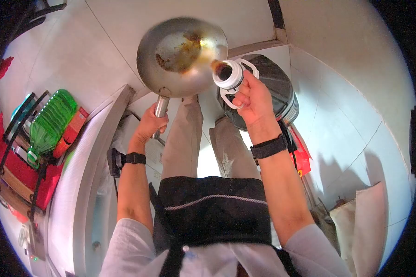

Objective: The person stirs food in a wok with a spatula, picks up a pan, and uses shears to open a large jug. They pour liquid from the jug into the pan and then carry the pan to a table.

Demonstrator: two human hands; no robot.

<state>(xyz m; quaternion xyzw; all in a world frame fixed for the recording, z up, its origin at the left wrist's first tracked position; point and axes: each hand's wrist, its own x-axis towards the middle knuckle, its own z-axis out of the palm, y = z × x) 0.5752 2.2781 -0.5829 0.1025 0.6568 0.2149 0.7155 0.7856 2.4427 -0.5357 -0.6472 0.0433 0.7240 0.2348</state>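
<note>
My left hand (pixel 153 122) is wrapped round the metal handle of a wok (pixel 145 57), held up in front of me. Brown residue and a shiny wet patch mark the wok's inside. In my right hand (pixel 254 96) is a white two-handled jug (pixel 234 74), gripped at its side. Its dark round mouth tilts toward the wok, close to the right rim, and a blurred brown streak shows at the lip. Below the jug stands a bin lined with a black bag (pixel 275 81).
At the left, a black rack holds a large green plastic bottle (pixel 55 120) beside a red box (pixel 71 132). A pale ledge (pixel 85 184) runs along that side. A red bag (pixel 301 154) lies below the bin, and a tiled wall (pixel 351 120) rises at right.
</note>
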